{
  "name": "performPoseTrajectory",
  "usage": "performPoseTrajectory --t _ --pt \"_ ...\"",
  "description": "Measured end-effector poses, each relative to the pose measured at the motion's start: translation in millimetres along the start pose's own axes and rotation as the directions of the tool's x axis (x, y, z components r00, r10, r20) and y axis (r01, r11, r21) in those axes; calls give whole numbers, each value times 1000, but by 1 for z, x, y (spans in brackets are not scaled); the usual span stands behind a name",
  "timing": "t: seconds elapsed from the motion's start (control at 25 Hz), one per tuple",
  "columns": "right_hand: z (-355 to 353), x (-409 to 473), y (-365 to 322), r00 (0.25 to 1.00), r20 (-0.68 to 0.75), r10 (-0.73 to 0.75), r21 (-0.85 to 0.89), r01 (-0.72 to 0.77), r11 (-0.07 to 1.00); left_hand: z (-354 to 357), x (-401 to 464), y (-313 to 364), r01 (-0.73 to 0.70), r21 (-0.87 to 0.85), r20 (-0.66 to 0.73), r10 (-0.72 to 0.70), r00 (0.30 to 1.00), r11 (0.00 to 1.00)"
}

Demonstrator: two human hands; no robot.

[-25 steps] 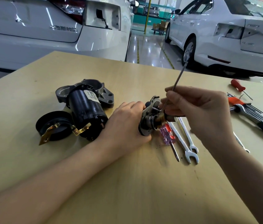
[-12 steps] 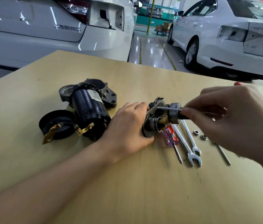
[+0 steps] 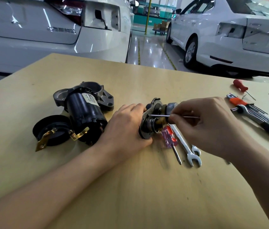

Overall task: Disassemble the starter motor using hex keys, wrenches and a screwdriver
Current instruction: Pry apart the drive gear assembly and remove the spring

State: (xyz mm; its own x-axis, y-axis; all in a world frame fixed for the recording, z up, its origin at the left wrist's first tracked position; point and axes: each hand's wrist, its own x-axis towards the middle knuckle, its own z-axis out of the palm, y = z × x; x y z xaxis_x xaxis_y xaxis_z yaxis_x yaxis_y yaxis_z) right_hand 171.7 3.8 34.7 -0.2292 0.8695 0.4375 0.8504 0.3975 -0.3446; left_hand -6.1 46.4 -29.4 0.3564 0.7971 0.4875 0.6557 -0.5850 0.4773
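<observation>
My left hand (image 3: 125,126) grips the metal end plate assembly (image 3: 153,116) of the starter motor, holding it against the wooden table (image 3: 130,187). My right hand (image 3: 208,124) pinches a thin long bolt (image 3: 159,115) that lies level, its tip at the plate. To the left lies the black motor housing (image 3: 85,113) with its grey nose casting, and beside it a black round cap (image 3: 51,129) with brass tabs.
Under my right hand lie a clear purple-and-red screwdriver (image 3: 171,139) and two open-end wrenches (image 3: 190,152). At the right edge sit a hex key set in an orange holder (image 3: 246,104), a ratchet wrench (image 3: 266,124) and a red screwdriver (image 3: 240,85). White cars stand behind the table.
My right hand swung the long bolt down from a steep upward angle to level and drew it rightward from the plate, then shifted back left. My left hand kept its hold.
</observation>
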Motion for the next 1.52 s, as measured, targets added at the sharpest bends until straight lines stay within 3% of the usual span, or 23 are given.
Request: performPoseTrajectory --t 0.48,0.64,0.76,0.88,1.08,1.24,1.32,1.52 --pt "14 0 1 998 -12 -56 29 56 998 -1 -2 0 -45 53 19 44 999 998" --pt "15 1 4 962 -20 -273 -97 270 958 -3 -3 -1 -60 69 34 58 998 996" --pt "12 1 3 875 20 -483 -289 468 835 -3 -2 -2 -62 71 61 58 996 996" --pt "11 2 7 809 63 -584 -415 553 722 -4 -2 -2 -49 61 79 44 996 997" --pt "18 -3 9 871 -14 -491 -403 444 800 -12 -4 1 -52 -103 132 65 989 993" --pt "23 -11 9 867 -72 -493 -383 432 816 -15 -2 1 -49 -142 148 70 987 989" --pt "26 -12 10 857 -93 -507 -365 445 818 -14 -2 2 -45 -93 150 59 987 995" --pt "43 -12 9 899 -93 -428 -331 378 865 -9 3 2 -97 244 187 52 981 965"
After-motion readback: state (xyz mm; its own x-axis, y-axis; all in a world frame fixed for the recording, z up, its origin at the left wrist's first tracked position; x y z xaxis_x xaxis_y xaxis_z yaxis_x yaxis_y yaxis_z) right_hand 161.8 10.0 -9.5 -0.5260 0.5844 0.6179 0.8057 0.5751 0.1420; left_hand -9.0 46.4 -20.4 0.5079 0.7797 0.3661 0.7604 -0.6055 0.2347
